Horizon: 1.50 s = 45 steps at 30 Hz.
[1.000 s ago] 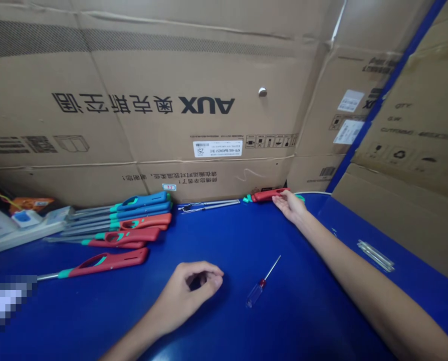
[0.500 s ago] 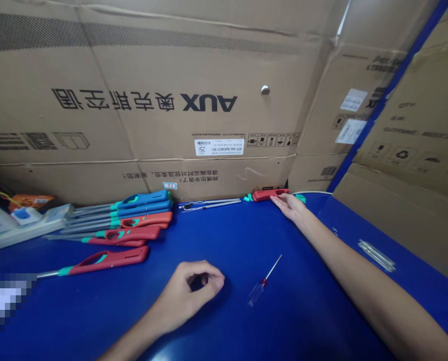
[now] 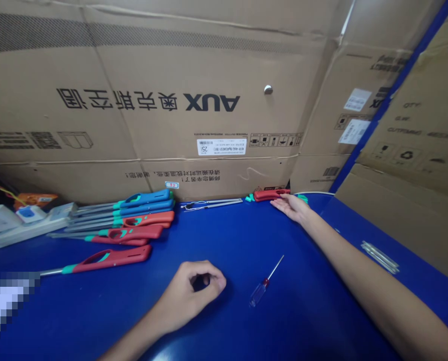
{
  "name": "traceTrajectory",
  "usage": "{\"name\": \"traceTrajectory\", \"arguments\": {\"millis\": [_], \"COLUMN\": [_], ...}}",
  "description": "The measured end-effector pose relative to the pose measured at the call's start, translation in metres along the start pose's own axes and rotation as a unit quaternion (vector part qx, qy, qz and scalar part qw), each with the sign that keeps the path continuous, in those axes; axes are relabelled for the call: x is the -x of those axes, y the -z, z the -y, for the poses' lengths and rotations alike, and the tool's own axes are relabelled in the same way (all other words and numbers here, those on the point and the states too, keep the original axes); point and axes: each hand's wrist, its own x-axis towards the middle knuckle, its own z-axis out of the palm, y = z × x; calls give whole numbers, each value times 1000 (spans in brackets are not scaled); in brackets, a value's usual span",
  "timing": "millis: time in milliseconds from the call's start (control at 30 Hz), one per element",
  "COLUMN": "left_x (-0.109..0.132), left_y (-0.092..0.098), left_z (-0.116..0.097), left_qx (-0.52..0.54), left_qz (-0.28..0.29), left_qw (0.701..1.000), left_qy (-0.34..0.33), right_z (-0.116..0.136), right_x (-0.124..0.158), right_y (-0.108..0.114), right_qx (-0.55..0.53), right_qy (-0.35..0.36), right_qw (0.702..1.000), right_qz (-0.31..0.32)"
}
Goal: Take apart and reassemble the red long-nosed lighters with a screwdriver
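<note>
At the back of the table my right hand (image 3: 290, 206) lies alongside red handle shells (image 3: 265, 195). Its fingers are stretched out in front of them and the thumb is near their right end, so the hand is open. Small green parts (image 3: 250, 197) lie at the shells' left, and more green pieces (image 3: 302, 198) show behind the wrist. Near the front my left hand (image 3: 196, 288) rests on the blue table, curled into a loop with fingertips against thumb and nothing visible inside. To its right lies a screwdriver (image 3: 259, 292) with a clear handle, touched by neither hand.
Several blue, orange and red gas lighters (image 3: 145, 219) are stacked at left, one red lighter (image 3: 113, 259) in front. Metal tubes with wires (image 3: 212, 204) lie along the cardboard wall (image 3: 152, 60). Clear tubes (image 3: 380, 256) lie at right, a power strip (image 3: 32, 223) at far left.
The whole view has shifted slightly. Both hands keep nearly the same place and shape, the right one still beside the red shells.
</note>
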Motion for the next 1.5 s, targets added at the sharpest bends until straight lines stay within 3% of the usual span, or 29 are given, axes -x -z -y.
{"name": "traceTrajectory", "arguments": {"millis": [100, 200, 233, 300, 367, 400, 500, 567, 633, 700, 767, 833, 967, 1033, 1233, 1367, 1433, 1500], "left_x": [-2, -5, -5, -1, 9, 16, 31, 32, 24, 14, 5, 2, 3, 3, 3, 7, 7, 6], "left_y": [1, 21, 33, 65, 99, 115, 143, 142, 126, 100, 71, 45, 17, 13, 25, 41, 39, 28], "left_z": [2, -1, -2, -3, 1, 5, 20, 26, 25, 16, 4, -6, -7, -2, 1, -3, -3, -4], "left_qx": [-41, -215, -317, -500, -589, -596, -579, -546, -509, -470, -424, -371, -347, -343, -355, -427, -429, -412], "left_qz": [0, -25, -42, -74, -85, -87, -96, -100, -73, -29, 5, 38, 63, 72, 89, 58, 28, 38], "left_qw": [999, 972, 943, 862, 801, 791, 797, 823, 855, 881, 906, 925, 927, 929, 927, 899, 897, 902], "left_qy": [-25, -89, -96, -33, 65, 106, 146, 119, 71, 34, -10, -71, -124, -121, -87, -82, -105, -118], "right_z": [-1, -5, -6, -9, -12, -13, -15, -18, -22, -25, -25, -21, -11, -10, -17, -23, -27, -33], "right_x": [13, 39, 50, 74, 97, 107, 127, 133, 136, 137, 136, 135, 135, 138, 146, 147, 149, 152], "right_y": [2, 2, 2, 3, 3, 3, 2, 2, 2, 3, 4, 5, 6, 6, 4, 3, 2, 0], "right_qx": [81, 170, 199, 253, 295, 326, 481, 557, 610, 635, 624, 581, 417, 333, 256, 234, 225, 223], "right_qy": [30, 62, 73, 91, 105, 120, 177, 174, 162, 161, 166, 182, 185, 157, 185, 177, 169, 174], "right_qw": [996, 978, 968, 941, 910, 885, 748, 673, 626, 607, 618, 657, 800, 847, 870, 882, 884, 884], "right_qz": [39, 104, 132, 204, 273, 310, 421, 455, 458, 450, 448, 445, 389, 383, 378, 369, 373, 374]}}
